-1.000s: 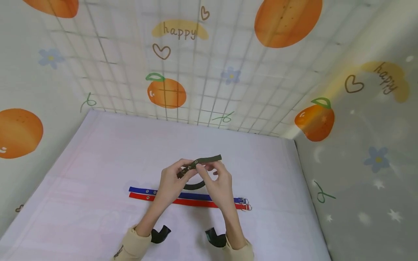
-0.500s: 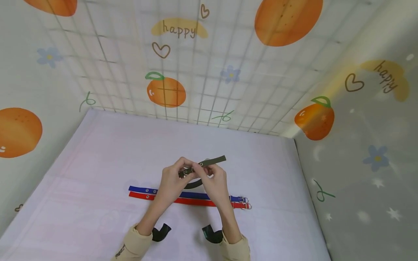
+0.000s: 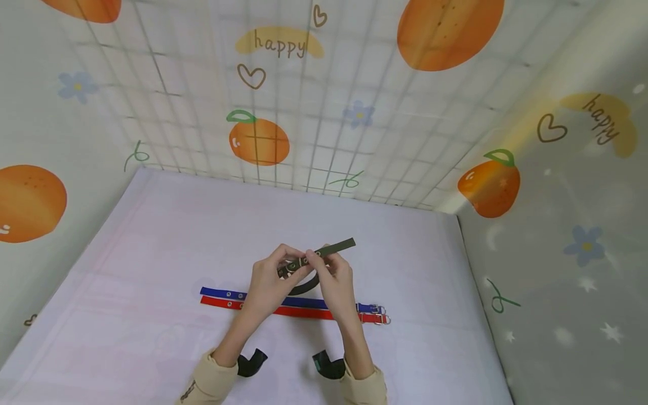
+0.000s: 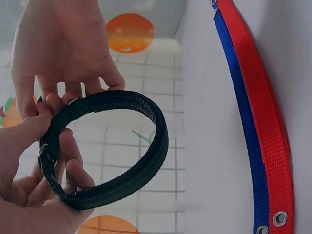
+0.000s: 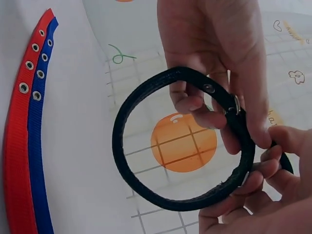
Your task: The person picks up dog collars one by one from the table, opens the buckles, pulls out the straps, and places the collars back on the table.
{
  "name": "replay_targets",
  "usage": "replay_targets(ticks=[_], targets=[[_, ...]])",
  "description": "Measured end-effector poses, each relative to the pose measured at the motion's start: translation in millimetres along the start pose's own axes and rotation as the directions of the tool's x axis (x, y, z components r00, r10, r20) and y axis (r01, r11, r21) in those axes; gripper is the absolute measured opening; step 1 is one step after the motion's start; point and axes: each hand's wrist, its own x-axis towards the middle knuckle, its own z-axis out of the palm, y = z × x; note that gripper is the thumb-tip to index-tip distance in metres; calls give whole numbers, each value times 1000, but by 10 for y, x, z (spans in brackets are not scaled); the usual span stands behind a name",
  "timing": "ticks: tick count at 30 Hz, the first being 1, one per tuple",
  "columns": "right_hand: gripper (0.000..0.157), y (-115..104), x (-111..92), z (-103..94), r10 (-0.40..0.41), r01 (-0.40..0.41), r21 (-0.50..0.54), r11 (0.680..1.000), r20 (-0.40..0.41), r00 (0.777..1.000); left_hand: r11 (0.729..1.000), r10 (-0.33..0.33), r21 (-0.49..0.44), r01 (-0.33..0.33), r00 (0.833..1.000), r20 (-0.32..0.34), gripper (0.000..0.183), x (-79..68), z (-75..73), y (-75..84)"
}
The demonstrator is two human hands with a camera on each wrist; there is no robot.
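A dark green collar (image 3: pixel 340 246) with metal eyelets and a buckle is bent into a loop above the table. My left hand (image 3: pixel 268 284) holds it at the buckle end, thumb and fingers curled round the band. With thumb and fingers, my right hand (image 3: pixel 338 284) pinches the strap just beyond the buckle; the free end sticks out to the upper right in the head view. The closed loop of the collar (image 4: pixel 163 141) fills the middle of the left wrist view. In the right wrist view, fingers of both hands partly cover the buckle side of the collar (image 5: pixel 118 141).
Flat on the white table (image 3: pixel 152 337) below the hands lie a blue collar (image 3: pixel 306 304) and a red collar (image 3: pixel 309 313), side by side, buckles to the right. A patterned cloth wall (image 3: pixel 314 140) rises behind. Black curved pieces (image 3: pixel 253 363) sit at both wrists.
More of the green strap's free end sticks out to the right past the fingers. My right hand has shifted slightly left; the left hand has hardly moved.
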Motion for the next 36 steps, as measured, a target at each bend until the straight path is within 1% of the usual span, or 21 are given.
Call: replay_targets(ticks=[5,8,10,13,16,18,20,23,29,33,36], targets=[[28,2,-12,-3,23,-23,34,999,8,1000,1000,4,10,-4,1000,5,25,-15,0,15],[28,17,-28,-10,24,-25,35,999,18,1000,1000,7,1,-7,1000,21,22,-23,-2,20],[27,38,-41,-9,25,-26,29,999,36,999,1000,-2,-12,2,1000,29,22,-25,-3,22],[28,55,-65,-8,15,-17,27,999,68,998,998,-33,-58,34,999,24,21,-29,-4,12],[27,58,-78,-5,-5,3,31,1000,93,996,987,-97,-131,98,995,19,21,-31,-17,15],[26,59,-81,-2,-21,19,29,999,97,995,973,-147,-175,150,989,27,21,-32,-27,20],[25,67,-81,1,-36,35,19,999,101,994,960,-193,-200,197,980,42,21,-35,-41,32],[23,84,-88,2,-62,63,-7,998,97,993,945,-235,-218,245,970,71,22,-39,-58,32],[19,127,-102,-2,-99,107,-96,990,85,991,927,-263,-246,284,958,118,22,-42,-75,1],[19,132,-92,-4,-111,120,-97,988,88,990,916,-275,-266,300,953,126,21,-39,-79,-19],[19,137,-79,-3,-121,130,-107,986,83,989,914,-277,-270,303,952,128,22,-33,-85,-24]])
